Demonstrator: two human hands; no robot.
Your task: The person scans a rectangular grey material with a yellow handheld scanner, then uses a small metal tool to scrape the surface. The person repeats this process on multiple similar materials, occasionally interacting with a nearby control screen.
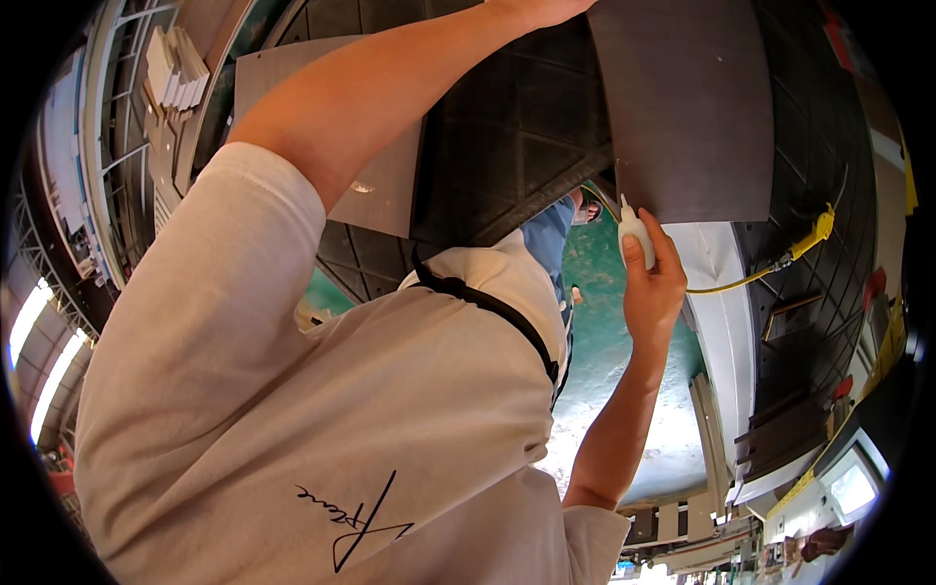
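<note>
1. Two hands are up at the dark work surface in front of you, one at the far edge of the view and one lower on the right.
2. Your right hand (651,288) is closed around a small white bottle (634,237) with a pointed nozzle; your thumb lies along its side and the fingers wrap behind it.
3. That white bottle sits right of centre, its nozzle pointing up at the lower left corner of a flat dark panel (687,107), touching it or just short of it; you cannot tell which from here.
4. Your left hand (546,10) reaches to the far edge of the picture, beside the top left corner of the dark panel. Most of the hand is cut off, so you cannot tell whether it is open or gripping.
5. Your left arm crosses the view diagonally from your pale sleeve (253,195) up to that corner.
6. Behind the panel lies a black ribbed surface (507,127) with raised lines, running left and right of it.
7. Left of your arm, a second flat grey board (385,190) rests against the ribbed surface, partly hidden by the arm.
8. On the right, a yellow cable (780,265) runs from behind your right hand out to a yellow fitting.
9. Below the bottle you see a green mottled floor (604,361), and your pale shirt with a black strap (487,307) fills the near left.
</note>
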